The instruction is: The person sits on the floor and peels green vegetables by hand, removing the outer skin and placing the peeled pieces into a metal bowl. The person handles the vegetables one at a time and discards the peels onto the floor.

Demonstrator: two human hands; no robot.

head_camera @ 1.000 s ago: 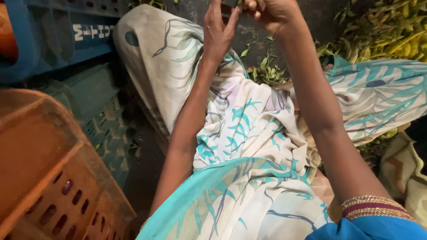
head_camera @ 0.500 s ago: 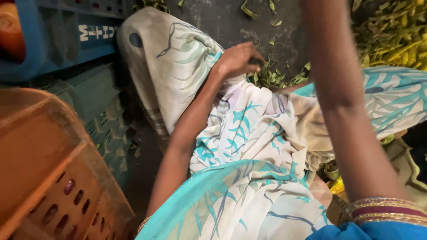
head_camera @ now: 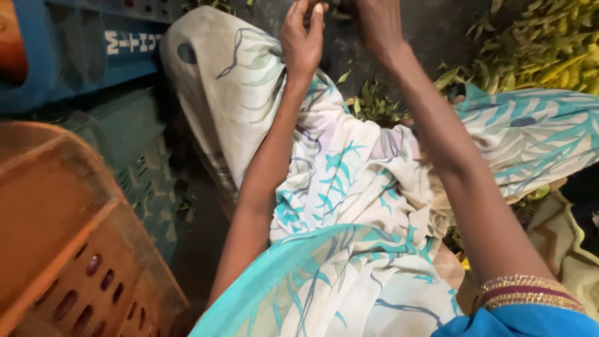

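Left hand (head_camera: 303, 39): raised at the top edge, fingers bent together, pinching something too small to make out.
Right hand (head_camera: 377, 25): just beside the left, partly cut off by the top edge; grip hidden.
Bangles (head_camera: 530, 292): gold and maroon, on the right arm.
Draped cloth (head_camera: 349, 187): white with teal leaf print, over the lap.
Leaves (head_camera: 374, 103): small green pile between the knees.
Orange crate (head_camera: 75, 249): lower left.
Blue crate (head_camera: 81, 50): upper left.

orange crate (head_camera: 68, 249), blue crate (head_camera: 81, 56), patterned cloth (head_camera: 349, 206)
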